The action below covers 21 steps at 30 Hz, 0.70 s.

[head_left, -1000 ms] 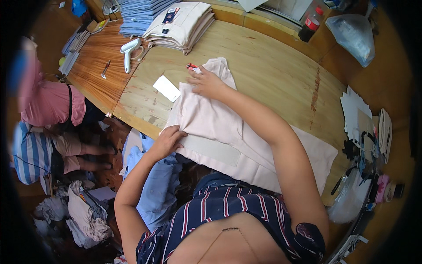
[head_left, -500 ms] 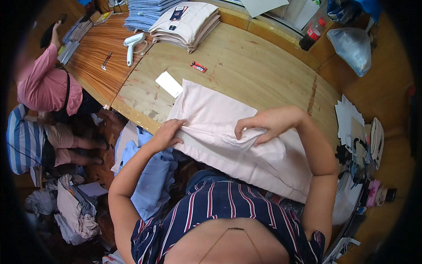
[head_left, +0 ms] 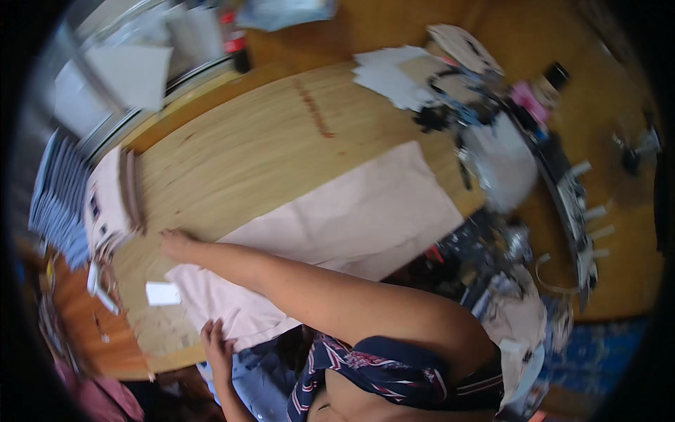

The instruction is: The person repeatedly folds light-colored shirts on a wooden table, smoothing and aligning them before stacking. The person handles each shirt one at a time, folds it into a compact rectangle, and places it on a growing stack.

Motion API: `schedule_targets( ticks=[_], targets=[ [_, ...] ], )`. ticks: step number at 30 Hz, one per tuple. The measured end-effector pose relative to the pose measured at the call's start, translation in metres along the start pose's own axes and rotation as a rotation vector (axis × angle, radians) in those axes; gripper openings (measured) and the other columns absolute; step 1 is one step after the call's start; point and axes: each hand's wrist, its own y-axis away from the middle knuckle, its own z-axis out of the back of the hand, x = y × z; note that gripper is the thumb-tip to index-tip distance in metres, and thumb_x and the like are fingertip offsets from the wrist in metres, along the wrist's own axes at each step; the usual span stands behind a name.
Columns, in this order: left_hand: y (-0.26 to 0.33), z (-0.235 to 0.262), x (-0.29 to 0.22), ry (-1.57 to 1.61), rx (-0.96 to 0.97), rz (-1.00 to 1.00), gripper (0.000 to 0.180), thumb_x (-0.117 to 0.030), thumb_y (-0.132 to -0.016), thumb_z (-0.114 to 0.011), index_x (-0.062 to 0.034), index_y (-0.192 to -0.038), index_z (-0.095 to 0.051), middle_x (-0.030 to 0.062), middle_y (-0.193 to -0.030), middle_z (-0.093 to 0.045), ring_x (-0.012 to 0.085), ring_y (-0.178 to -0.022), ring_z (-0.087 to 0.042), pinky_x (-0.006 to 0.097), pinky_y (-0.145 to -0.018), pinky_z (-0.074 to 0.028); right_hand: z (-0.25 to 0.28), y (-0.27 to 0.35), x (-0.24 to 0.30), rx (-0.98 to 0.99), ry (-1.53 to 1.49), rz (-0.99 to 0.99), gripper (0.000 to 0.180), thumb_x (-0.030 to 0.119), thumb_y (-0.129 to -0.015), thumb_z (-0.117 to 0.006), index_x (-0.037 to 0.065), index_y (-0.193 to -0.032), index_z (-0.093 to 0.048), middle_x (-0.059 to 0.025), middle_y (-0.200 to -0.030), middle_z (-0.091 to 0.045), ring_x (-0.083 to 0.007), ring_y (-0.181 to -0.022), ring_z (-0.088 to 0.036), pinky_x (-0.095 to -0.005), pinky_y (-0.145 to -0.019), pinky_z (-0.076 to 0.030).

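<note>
A pale pink cloth garment (head_left: 365,204) lies spread along the near side of the wooden table. My right arm stretches leftward across it. Beyond the garment's left end, my right hand (head_left: 176,246) rests on the tabletop with its fingers drawn together; whatever they may hold is hidden and blurred. My left hand (head_left: 218,343) touches the garment's near left edge, fingers apart and holding nothing. A white card (head_left: 163,293) lies between the two hands, just left of the cloth.
Folded pale garments (head_left: 112,197) and blue garments (head_left: 58,200) stand stacked at the far left, near a white lint roller (head_left: 102,288). A dark bottle with a red cap (head_left: 235,46) stands by the window. Papers (head_left: 394,76) and a clear plastic bag (head_left: 499,162) crowd the right end.
The view has swung to the right. My right hand has let go of the bunched garment and reached left to where a small red item lay. The cloth now lies flatter.
</note>
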Motion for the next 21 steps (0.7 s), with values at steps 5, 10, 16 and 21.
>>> schedule_targets(
  ticks=[5, 10, 16, 21],
  targets=[
    [-0.017, -0.005, 0.0, 0.032, 0.029, -0.054, 0.063, 0.011, -0.055, -0.054, -0.0071, -0.115, -0.047, 0.0177, -0.116, -0.038, 0.0317, -0.109, -0.039, 0.036, -0.088, -0.036, 0.048, 0.116, -0.144, -0.347, -0.505, -0.184, 0.03, 0.006, -0.075, -0.052, 0.002, -0.105, -0.049, -0.0183, -0.1, -0.052, -0.0199, -0.093, -0.052, -0.0316, -0.076, -0.044],
    [-0.016, -0.009, 0.015, 0.01, 0.027, -0.042, 0.061, 0.007, -0.053, -0.054, -0.0044, -0.113, -0.047, 0.0172, -0.111, -0.041, 0.0307, -0.102, -0.042, 0.035, -0.086, -0.037, 0.2, 0.373, -0.241, -0.65, -1.141, -0.938, 0.021, 0.003, -0.07, -0.06, 0.005, -0.091, -0.06, -0.0031, -0.076, -0.058, -0.01, -0.065, -0.053, -0.0237, -0.052, -0.046],
    [-0.009, -0.006, 0.038, -0.41, -0.005, -0.373, 0.031, -0.006, -0.064, -0.062, -0.0044, -0.093, -0.05, 0.0152, -0.103, -0.053, 0.0333, -0.093, -0.048, 0.041, -0.078, -0.042, 0.267, 0.691, -0.343, -1.182, -0.744, -1.256, 0.018, 0.002, -0.07, -0.061, 0.0, -0.088, -0.059, -0.0096, -0.076, -0.061, -0.0149, -0.062, -0.06, -0.0258, -0.049, -0.048],
    [0.004, -0.016, 0.019, -0.118, 0.024, 0.12, 0.066, 0.005, -0.045, -0.056, -0.0051, -0.11, -0.048, 0.013, -0.099, -0.043, 0.0284, -0.091, -0.045, 0.034, -0.078, -0.037, 0.364, 0.835, -0.404, -1.383, -0.083, -1.449, 0.031, 0.017, -0.061, -0.07, -0.003, -0.078, -0.055, -0.0088, -0.067, -0.059, -0.019, -0.052, -0.056, -0.0321, -0.045, -0.044]
  ],
)
